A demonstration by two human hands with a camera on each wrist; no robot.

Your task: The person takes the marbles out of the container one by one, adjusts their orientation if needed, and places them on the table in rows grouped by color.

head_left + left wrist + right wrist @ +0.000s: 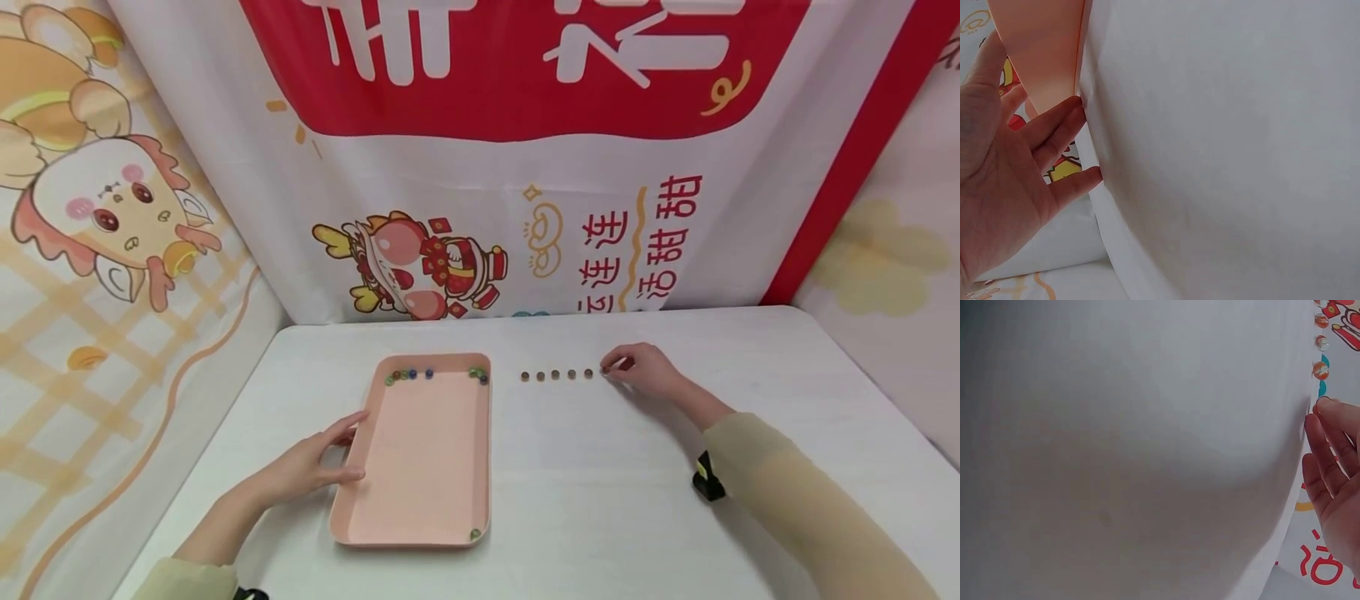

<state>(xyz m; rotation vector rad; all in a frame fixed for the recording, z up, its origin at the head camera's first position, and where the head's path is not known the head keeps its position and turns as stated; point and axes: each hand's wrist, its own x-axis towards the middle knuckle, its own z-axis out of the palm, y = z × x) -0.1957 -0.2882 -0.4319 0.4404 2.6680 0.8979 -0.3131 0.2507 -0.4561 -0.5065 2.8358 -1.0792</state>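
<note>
My right hand point(642, 370) pinches a marble point(604, 370) between thumb and fingertips, at the right end of a straight row of brownish glass marbles point(555, 375) on the white table. In the right wrist view, an orange-and-white marble point(1320, 370) of the row sits just beyond the fingertips, which mostly hide the pinched one. Beside the left wall of a shallow pink tray point(420, 467), my left hand point(303, 467) rests with fingers spread and nearly straight, thumb and index touching the rim. The left wrist view shows its other fingertips down at the table surface.
Inside the tray, green, blue and brown marbles point(403, 375) gather at the far left corner. More marbles point(478, 375) lie at the far right corner, and one green marble point(475, 533) at the near right. Printed cloth walls point(465, 167) enclose the white table point(600, 500).
</note>
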